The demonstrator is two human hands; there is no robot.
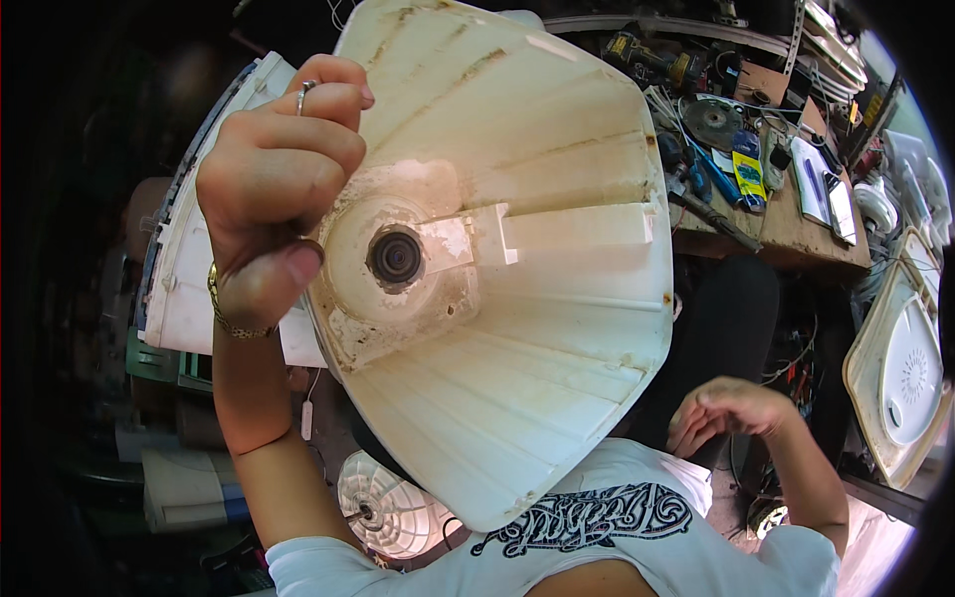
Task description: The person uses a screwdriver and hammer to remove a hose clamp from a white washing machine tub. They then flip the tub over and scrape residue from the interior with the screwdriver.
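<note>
L grip (274,184): nearer; curled, can't tell hold
R grip (734,410): farther, part-open
Ribbed panel (582,289): rt of L grip, long axis fore-aft

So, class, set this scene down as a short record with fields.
Left hand: curled, wearing a ring, over the panel's left edge
Right hand: loosely bent, by the white shirt
Panel: cream, ridged, stained
Fitting: dark, round, left of panel's middle
Bench: disc, yellow pouch
</note>
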